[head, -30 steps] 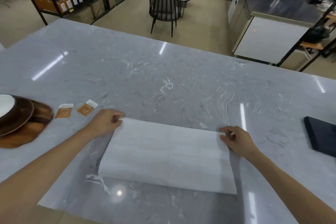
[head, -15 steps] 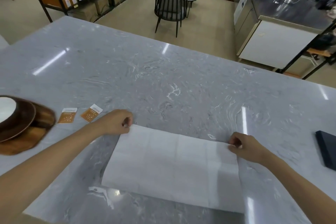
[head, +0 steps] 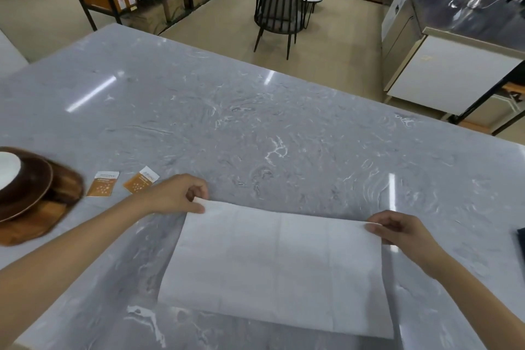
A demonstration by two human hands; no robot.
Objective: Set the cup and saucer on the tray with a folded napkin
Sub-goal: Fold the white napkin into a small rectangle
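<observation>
Napkin [head: 272, 267] on counter [head: 255, 122] before me | my L hand [head: 173, 193] & R hand [head: 397, 229] pinch far corners, edge now lifted vs 1 s ago | fold underway | tray [head: 56, 207] far L, napkin not placed.

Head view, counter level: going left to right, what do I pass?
Wooden tray with the saucer on it → two orange sachets → left hand pinching the napkin's far corner → white napkin → right hand pinching the other far corner → dark object at the right edge.
</observation>
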